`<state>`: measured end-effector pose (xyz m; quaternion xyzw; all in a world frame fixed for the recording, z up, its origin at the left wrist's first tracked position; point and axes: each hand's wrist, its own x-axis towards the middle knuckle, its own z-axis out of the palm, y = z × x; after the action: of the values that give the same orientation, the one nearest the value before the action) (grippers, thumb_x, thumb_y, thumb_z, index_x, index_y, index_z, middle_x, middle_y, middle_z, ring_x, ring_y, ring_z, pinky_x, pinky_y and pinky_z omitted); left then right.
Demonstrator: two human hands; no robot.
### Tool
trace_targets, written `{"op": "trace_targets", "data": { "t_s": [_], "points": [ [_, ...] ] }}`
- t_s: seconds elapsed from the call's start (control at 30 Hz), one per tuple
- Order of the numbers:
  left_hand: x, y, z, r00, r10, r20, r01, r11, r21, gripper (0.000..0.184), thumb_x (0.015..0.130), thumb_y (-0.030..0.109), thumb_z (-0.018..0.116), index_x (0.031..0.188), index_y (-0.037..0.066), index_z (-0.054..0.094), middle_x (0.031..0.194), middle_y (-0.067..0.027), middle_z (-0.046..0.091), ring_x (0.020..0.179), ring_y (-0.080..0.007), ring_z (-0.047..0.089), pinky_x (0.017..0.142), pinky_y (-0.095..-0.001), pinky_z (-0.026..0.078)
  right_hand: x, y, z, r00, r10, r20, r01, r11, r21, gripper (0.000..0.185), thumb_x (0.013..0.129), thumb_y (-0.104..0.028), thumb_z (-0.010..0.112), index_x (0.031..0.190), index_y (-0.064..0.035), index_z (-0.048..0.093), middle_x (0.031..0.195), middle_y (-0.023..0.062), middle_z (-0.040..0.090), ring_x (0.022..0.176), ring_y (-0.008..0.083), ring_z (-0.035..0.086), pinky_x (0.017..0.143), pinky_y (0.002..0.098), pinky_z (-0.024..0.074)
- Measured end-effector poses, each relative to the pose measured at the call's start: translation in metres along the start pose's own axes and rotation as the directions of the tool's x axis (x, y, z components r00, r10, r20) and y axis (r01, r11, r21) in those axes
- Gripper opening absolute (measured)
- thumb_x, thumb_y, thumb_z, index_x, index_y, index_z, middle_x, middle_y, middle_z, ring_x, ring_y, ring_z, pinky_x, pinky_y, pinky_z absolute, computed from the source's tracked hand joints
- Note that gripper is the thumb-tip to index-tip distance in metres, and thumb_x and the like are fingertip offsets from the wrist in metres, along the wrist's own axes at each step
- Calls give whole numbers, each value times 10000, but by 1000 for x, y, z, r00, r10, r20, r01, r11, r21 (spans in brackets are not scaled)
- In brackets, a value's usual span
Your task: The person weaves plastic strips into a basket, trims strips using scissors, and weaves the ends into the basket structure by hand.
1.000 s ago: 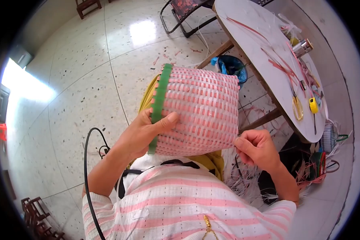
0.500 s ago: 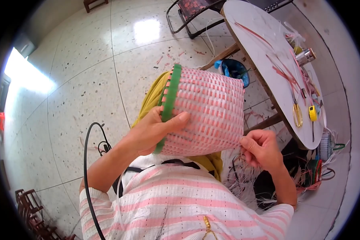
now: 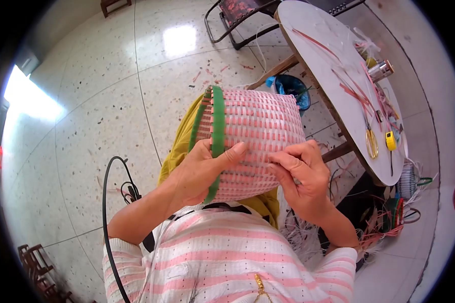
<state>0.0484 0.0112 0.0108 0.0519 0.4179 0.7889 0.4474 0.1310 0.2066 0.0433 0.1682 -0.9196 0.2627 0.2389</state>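
Observation:
A pink and white woven basket (image 3: 262, 118) lies on its side over my lap, its mouth turned to the left. A green band (image 3: 218, 118) runs around its rim. My left hand (image 3: 199, 169) is closed over this rim, with the thumb flat on the outer weave and the fingers going inside, hidden. At the lower right of the basket wall, my right hand (image 3: 304, 179) is pinched, thumb and forefinger touching the weave. Whatever lies between those fingertips is too small to make out.
To the right stands a white table (image 3: 313, 55) with pink strips, scissors (image 3: 372, 144), a yellow tape measure (image 3: 391, 141) and a metal can (image 3: 380, 71). A blue-lined bin (image 3: 301, 98) sits beneath its edge. A folding chair (image 3: 237, 12) is behind. Loose strips (image 3: 303, 232) lie at lower right.
My right hand has moved left and up, from the basket's bottom edge onto its side wall. The basket has turned slightly, showing more of its mouth. My left hand still grips the rim.

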Motion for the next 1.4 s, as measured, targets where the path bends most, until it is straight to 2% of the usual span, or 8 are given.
{"op": "trace_targets", "data": {
  "t_s": [0.57,0.77,1.03,1.17,1.23,1.27,1.33,1.4],
  "points": [
    [4,-6,2,998,19,-65,-21,999,-34,263,901,238,645,1061,33,607,986,-71,664,866,-168,654,762,-350,566,2,0,11,980,198,0,-197,975,105,179,689,12,714,838,-44,633,772,48,545,730,233,483,662,332,379],
    [3,-4,3,998,43,-50,-45,998,-41,275,905,234,641,1052,2,622,984,-86,669,877,-154,652,763,-331,557,3,3,12,983,184,-5,-183,980,80,179,686,-1,720,834,-60,638,783,29,558,735,226,487,665,338,384],
    [5,5,-9,996,15,-83,-15,1000,-5,307,907,249,636,1085,1,598,1015,-112,656,889,-195,654,785,-357,560,-4,12,-1,996,-94,-10,94,996,-7,354,645,-55,777,972,-38,645,918,100,579,887,283,533,790,368,436],
    [2,18,-19,991,50,-121,-52,999,-13,305,910,232,629,1085,-14,588,1020,-129,653,877,-217,661,787,-391,569,-10,15,-28,994,-8,-106,-7,990,-139,420,632,-64,802,1017,-21,640,972,113,580,931,283,554,811,369,460],
    [4,20,-25,985,88,-149,-86,996,22,302,912,228,626,1077,-20,583,1001,-114,653,850,-213,663,762,-389,576,-18,26,-33,985,144,-95,-136,987,82,407,683,-35,785,1058,11,635,999,112,585,878,232,587,774,324,491],
    [4,21,-28,986,84,-147,-83,996,12,291,910,223,628,1072,-14,584,989,-105,653,839,-206,663,756,-384,578,-22,32,-31,984,141,-107,-133,988,77,407,683,-35,785,1058,11,635,999,112,585,878,232,587,774,324,491],
    [4,21,-30,987,81,-136,-80,997,14,280,909,218,630,1067,-8,585,976,-95,652,827,-199,663,750,-379,579,-29,43,-26,968,248,-40,-202,863,462,376,744,19,738,1104,34,627,1024,117,597,826,170,615,718,260,512],
    [2,20,-29,982,78,-174,-71,996,47,256,905,200,635,1061,3,587,959,-82,650,817,-187,661,731,-370,582,-29,44,-20,966,254,-50,-191,828,528,341,760,44,715,1091,40,635,1015,116,613,825,156,624,713,242,517]
  ]
}}
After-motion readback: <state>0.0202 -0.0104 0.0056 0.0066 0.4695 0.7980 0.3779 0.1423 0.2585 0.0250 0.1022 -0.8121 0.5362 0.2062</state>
